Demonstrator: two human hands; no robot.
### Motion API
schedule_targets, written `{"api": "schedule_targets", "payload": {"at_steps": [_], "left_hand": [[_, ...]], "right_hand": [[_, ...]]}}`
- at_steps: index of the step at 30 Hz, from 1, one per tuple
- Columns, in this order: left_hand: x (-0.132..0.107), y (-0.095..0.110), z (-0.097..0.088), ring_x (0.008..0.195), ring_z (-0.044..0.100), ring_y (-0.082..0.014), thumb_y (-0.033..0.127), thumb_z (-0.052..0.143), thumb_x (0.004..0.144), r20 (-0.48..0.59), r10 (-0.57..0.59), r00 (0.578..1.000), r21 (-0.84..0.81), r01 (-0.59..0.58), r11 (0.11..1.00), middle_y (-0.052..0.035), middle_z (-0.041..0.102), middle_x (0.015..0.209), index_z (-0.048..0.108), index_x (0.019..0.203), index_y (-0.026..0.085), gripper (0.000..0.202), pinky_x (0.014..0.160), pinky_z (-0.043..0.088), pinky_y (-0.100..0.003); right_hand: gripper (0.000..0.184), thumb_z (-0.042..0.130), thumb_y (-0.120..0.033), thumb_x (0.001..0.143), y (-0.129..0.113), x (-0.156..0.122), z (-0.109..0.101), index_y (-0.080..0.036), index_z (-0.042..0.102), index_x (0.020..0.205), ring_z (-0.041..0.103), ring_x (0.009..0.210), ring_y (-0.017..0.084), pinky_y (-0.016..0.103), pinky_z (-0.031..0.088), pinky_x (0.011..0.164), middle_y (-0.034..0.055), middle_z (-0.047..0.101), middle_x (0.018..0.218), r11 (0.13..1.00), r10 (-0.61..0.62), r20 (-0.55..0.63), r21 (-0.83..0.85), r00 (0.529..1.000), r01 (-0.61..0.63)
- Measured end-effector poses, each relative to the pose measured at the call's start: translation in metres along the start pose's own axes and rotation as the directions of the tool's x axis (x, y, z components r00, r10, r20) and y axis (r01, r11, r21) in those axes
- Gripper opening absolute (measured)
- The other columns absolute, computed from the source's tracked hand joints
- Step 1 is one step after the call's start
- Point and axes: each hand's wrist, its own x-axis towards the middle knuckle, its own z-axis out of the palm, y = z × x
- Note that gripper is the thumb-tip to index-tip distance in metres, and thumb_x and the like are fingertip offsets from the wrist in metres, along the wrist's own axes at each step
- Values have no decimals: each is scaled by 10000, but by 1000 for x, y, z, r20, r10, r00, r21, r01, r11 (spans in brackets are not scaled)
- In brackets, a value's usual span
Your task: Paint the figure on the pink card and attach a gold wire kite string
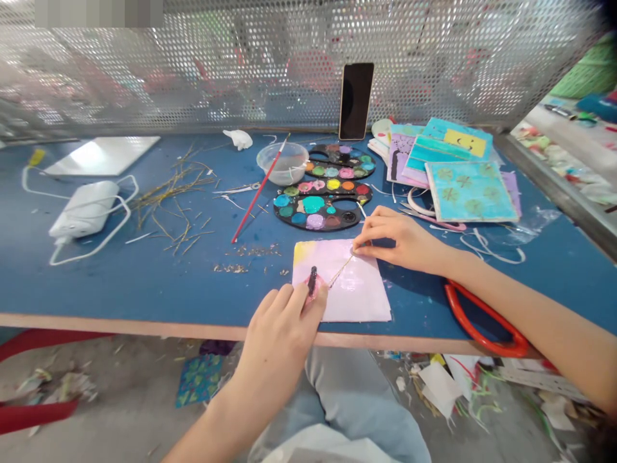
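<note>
Right hand (400, 239): fingers pinch the upper end of a twig (341, 271); left hand (282, 334): fingers closed on a small pink-and-black thing (312, 281), type unclear, near the twig's lower end. Twig slants over the pale pink card (361, 297) on the bench (144, 283), looks light, stiff, brittle, best taken gently by its ends. Farther out: palettes (324, 200), brush (260, 191), loose twigs (178, 185).

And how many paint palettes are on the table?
2. The near palette lies just beyond the pale square; the far palette lies behind that one, in front of the phone. No others show.
</note>
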Motion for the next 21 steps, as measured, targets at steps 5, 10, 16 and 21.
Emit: {"api": "schedule_targets", "payload": {"at_steps": [5, 10, 16, 21], "left_hand": [[0, 1, 0, 742, 507, -219, -2, 376, 864, 6, 13, 1000, -23, -13, 1000, -114, 590, 904, 562, 1268, 54, 448, 588, 416, -330], [1, 2, -3, 734, 501, -214, 3, 402, 868, 18, 7, 1000, -28, -6, 1000, -101, 590, 902, 559, 1269, 66, 434, 590, 417, -328], [0, 3, -3, 740, 493, -214, 4, 367, 894, -18, -9, 1000, -48, 8, 999, -100, 589, 896, 558, 1258, 67, 416, 604, 433, -328], [1, 2, -1, 777, 504, -213, 14, 400, 906, -60, -100, 993, -153, 90, 984, -111, 608, 945, 575, 1202, 56, 347, 672, 453, -344]], "right_hand": [[161, 640, -291, 928, 1, 0, 0, -216, 772, 979, 523, 866, 218, 348, 457, 756, 61, 680, 848, 1000, -6, -6, 1, 1000, 6], [165, 635, -302, 931, 2, -1, 0, -226, 773, 979, 520, 874, 219, 351, 452, 774, 61, 683, 855, 1000, 2, 0, 4, 1000, -2], [152, 636, -313, 923, -4, 0, -3, -224, 755, 955, 532, 902, 216, 360, 452, 821, 56, 691, 881, 995, 56, -11, 89, 998, -55], [151, 610, -343, 925, -14, 0, -8, -225, 688, 876, 542, 943, 213, 393, 443, 921, 46, 704, 925, 961, 160, -25, 230, 987, -150]]}}
